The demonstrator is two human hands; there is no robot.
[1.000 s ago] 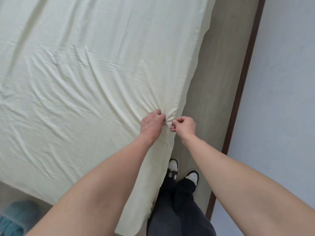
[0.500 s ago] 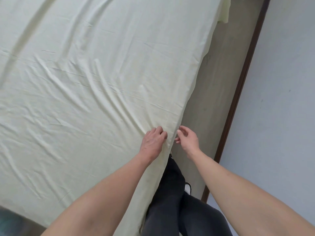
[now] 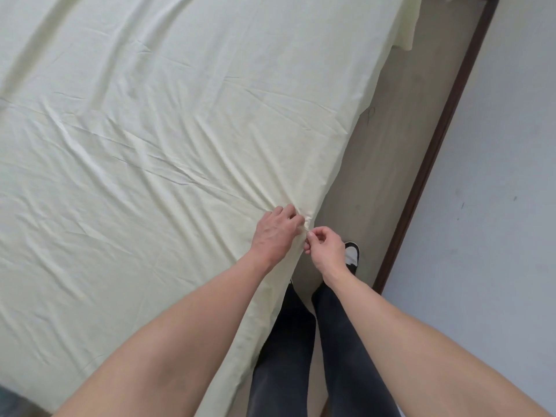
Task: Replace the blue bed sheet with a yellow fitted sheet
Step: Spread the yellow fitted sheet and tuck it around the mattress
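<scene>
Where hands [image 3: 304, 236] meet, yellow sheet [image 3: 168, 130] bunches.

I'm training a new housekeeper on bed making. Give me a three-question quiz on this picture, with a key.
1. True or false: the yellow sheet lies spread over the bed with creases across it.
2. Where on the sheet are the left hand and the right hand working? A) at the middle of the bed B) at the side edge next to the floor C) at the far corner
3. Fill in: a black and white ___ shows just beyond the right hand.

Key: 1 true; 2 B, both hands pinch a small bunch of fabric at that edge; 3 shoe.
</scene>
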